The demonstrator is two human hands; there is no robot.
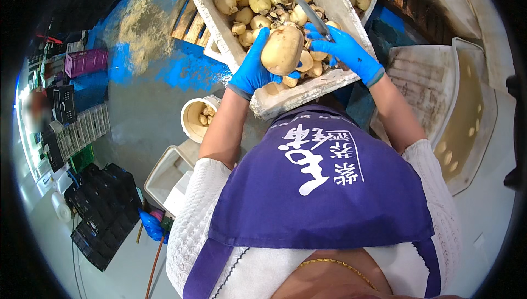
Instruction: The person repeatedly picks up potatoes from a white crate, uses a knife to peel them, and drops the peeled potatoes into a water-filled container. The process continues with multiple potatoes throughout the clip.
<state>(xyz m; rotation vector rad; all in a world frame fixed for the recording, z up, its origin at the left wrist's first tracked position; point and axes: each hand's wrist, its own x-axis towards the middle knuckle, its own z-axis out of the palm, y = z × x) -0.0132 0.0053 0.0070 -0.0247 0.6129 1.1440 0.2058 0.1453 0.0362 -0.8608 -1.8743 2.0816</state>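
My left hand (pixel 254 68), in a blue glove, is closed around a large pale lotus root section (pixel 283 50), holding it above a white foam box (pixel 271 102). The gloved right hand (pixel 345 51) grips a knife (pixel 311 15) by its handle, the blade pointing up and away to the left over the box. Inside lie several pale lotus root sections (pixel 260 2) among dark-edged cut-off ends (pixel 284 15). Between the blade and the held section there is a gap.
A white bucket (pixel 186 111) with pale pieces stands left of the box. Behind the box is a wooden pallet (pixel 191 21). At right, a tub (pixel 457 134) holds murky water with pale pieces. Black crates (pixel 103 208) and a purple crate (pixel 85 62) are at left, near a person (pixel 37 111).
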